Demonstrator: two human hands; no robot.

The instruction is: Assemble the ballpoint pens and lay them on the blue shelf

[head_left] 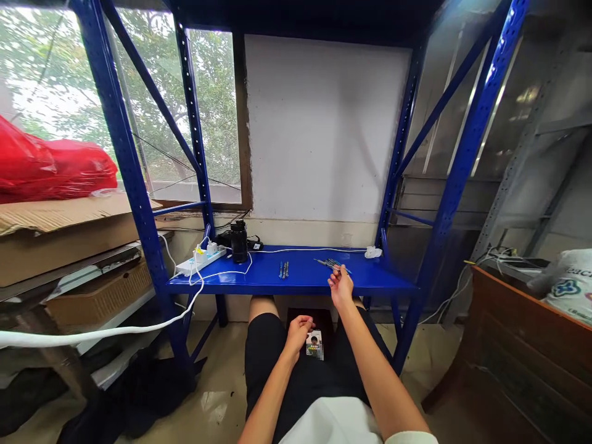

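Observation:
My left hand point(298, 335) is over my lap with its fingers bent together at the top edge of a small printed card point(315, 346). The card carries a portrait and coloured lettering, and its lower part hangs below the fingers. Reaching over the front edge of the blue shelf point(305, 277), my right hand point(341, 285) has its fingers closed at the near end of a loose bunch of pens point(327, 263). How many pens it grips is hidden. To the left, a few more pens point(283, 270) lie side by side on the shelf.
A black bottle point(239, 242) and a white power strip point(201, 261) with cables stand at the shelf's left end. A crumpled white wad point(372, 252) lies at its back right. Blue uprights point(456, 166) frame both sides. Cardboard boxes point(69, 228) are at left.

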